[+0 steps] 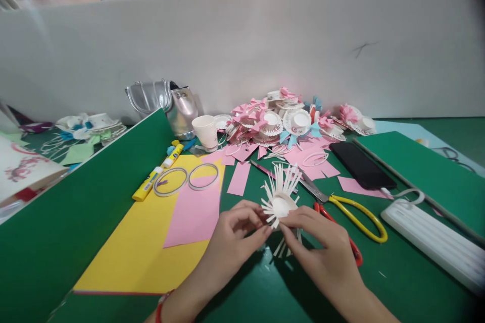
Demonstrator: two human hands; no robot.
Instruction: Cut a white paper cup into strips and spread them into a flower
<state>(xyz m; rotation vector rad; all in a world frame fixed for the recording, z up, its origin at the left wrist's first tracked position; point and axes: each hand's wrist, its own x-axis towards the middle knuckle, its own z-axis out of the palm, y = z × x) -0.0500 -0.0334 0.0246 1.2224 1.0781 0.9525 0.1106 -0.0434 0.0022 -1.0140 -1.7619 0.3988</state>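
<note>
A white paper cup cut into fringed strips [281,201] is held between both hands just above the green table [265,287]. My left hand [238,236] pinches its strips from the left, fingers closed on them. My right hand [317,242] grips the cup from the right, thumb and fingers pressed on its base. Yellow-handled scissors [350,212] and red-handled scissors [339,229] lie just right of my right hand.
Pink paper [195,212] lies on a yellow sheet [132,247] with two tape rings [186,179] and glue sticks [157,171]. Behind stand a whole paper cup [205,132], a pile of finished paper flowers [288,118], a silver bag [166,101], a black phone [361,165] and a white power strip [435,237].
</note>
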